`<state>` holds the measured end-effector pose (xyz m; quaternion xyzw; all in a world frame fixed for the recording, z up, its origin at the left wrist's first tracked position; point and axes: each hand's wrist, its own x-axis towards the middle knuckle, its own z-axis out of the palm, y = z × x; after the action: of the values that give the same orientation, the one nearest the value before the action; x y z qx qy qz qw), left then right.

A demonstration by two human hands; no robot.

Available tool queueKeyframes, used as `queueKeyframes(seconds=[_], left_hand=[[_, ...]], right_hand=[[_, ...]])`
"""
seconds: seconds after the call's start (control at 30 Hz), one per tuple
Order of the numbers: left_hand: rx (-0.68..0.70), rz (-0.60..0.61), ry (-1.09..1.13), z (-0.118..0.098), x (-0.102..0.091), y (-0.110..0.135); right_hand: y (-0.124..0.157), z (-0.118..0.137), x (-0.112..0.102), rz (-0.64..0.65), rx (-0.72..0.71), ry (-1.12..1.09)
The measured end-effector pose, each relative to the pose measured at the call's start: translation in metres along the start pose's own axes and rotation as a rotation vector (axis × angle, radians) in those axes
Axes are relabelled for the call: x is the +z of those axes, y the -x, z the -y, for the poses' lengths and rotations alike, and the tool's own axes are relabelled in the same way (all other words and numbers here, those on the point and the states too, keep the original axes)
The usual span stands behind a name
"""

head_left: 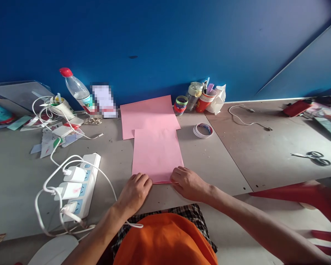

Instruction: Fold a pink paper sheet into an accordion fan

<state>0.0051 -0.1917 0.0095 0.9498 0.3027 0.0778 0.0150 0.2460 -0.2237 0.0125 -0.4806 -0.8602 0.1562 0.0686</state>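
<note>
A pink sheet of paper lies flat in front of me. Several thin layers show along its near edge, which looks folded. My left hand is closed over the near left corner, fingers curled. At the near right corner, my right hand has its fingers bent and pressed onto the paper. The fingertips and thumbs of both hands are mostly hidden. Behind, partly under the far end of this sheet, is more pink paper, tilted slightly. A roll of tape rests on the table to the right of the paper.
On the left stands a power strip with chargers and looping white cables. A plastic bottle, a phone and cups line the blue wall. Scissors and a cable lie right. A red stool stands beyond the table edge.
</note>
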Motion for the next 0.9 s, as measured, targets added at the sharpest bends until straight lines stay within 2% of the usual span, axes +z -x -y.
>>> queueKeyframes(seconds=[0.27, 0.5, 0.67, 0.8, 0.9], left_hand=[[-0.054, -0.039, 0.034, 0.0, 0.001, -0.001], [-0.068, -0.044, 0.044, -0.002, -0.008, 0.001], [-0.087, -0.092, 0.098, 0.003, -0.011, 0.005], [-0.115, -0.119, 0.257, 0.001, -0.032, 0.009], [-0.19, -0.011, 0.569, -0.005, -0.069, 0.016]], right_hand=[[0.0, 0.0, 0.0, -0.103, 0.002, 0.082], [-0.002, 0.0, -0.005, -0.094, 0.037, -0.042], [-0.001, 0.004, -0.02, -0.112, 0.05, -0.141], [0.007, 0.014, -0.047, -0.107, 0.071, -0.311], [0.018, 0.027, -0.079, 0.015, 0.162, -0.505]])
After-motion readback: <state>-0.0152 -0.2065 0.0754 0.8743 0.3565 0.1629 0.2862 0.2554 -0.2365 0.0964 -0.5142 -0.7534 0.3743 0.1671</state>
